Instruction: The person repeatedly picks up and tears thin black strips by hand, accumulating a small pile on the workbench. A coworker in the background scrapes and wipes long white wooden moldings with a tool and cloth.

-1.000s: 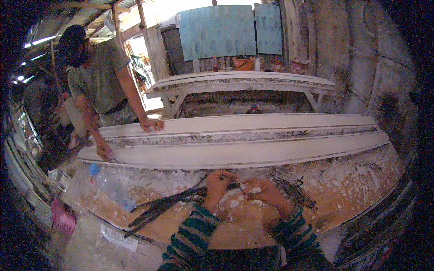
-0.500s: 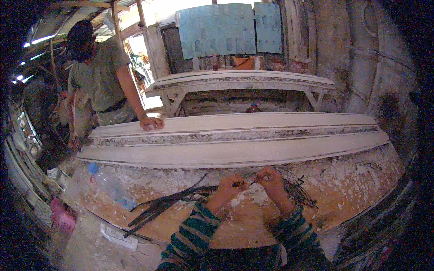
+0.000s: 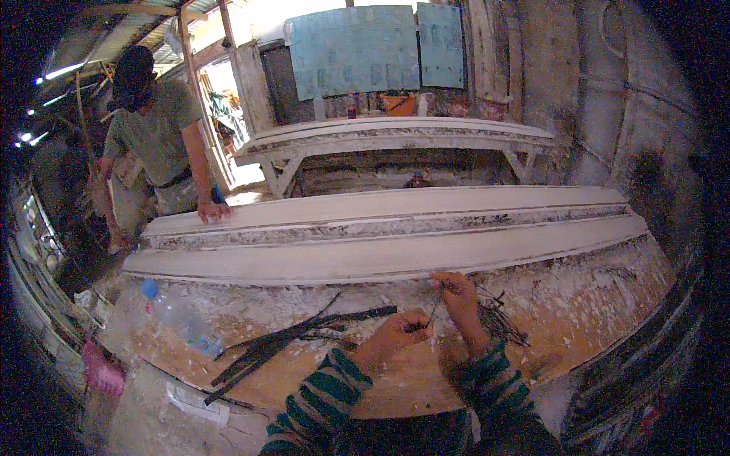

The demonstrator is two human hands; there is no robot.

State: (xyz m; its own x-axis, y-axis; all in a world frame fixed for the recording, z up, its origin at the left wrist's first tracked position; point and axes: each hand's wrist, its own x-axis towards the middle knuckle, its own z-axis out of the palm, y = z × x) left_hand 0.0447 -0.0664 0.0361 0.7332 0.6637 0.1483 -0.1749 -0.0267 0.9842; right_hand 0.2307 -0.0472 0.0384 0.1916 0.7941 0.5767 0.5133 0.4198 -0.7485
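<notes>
Both hands are pinching a thin dark wire strand (image 3: pixel 432 313), left hand (image 3: pixel 399 333) and right hand (image 3: pixel 456 292) fingers clamped together on it. They are working just beside the long white plaster moulding's (image 3: pixel 395 254) near edge, with bare plaster-spattered tabletop (image 3: pixel 593 304) lying open rightward.

Rough, matt wood on the tabletop (image 3: pixel 578 319), crusted with flaky white plaster over bare brown patches. Smooth, chalky white plaster on the long moulded cornice (image 3: pixel 380 254), coarser and grey-flecked along its middle groove. Thin, dark, dull wire (image 3: pixel 431 313) pinched between the left hand (image 3: pixel 399 334) and right hand (image 3: pixel 460 292); more dark wire in a tangled bundle (image 3: pixel 498 319). Flat, dark, matt strips (image 3: pixel 296 342) beside them. Clear, glossy plastic bottle (image 3: pixel 179 319) with a blue cap. Soft knitted striped cloth on the sleeves (image 3: pixel 323 395).
</notes>
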